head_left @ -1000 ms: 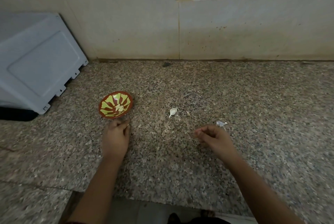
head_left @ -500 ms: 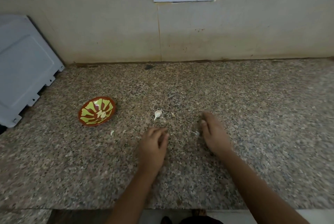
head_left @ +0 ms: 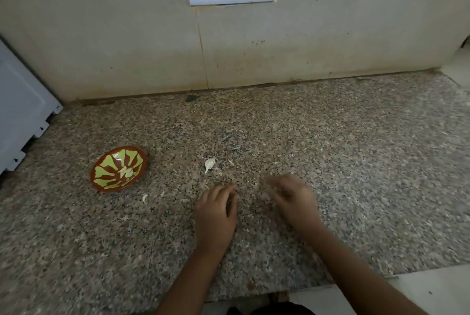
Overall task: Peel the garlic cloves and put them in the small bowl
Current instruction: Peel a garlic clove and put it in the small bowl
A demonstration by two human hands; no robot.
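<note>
White garlic clove (head_left: pixel 209 163) lies diagonal, thin tail pointing near-left.

Dim, soft light; right hand (head_left: pixel 292 200) motion-blurred.

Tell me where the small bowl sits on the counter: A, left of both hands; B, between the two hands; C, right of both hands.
A: the small bowl sits on the counter, left of the left hand and the right hand.
</note>
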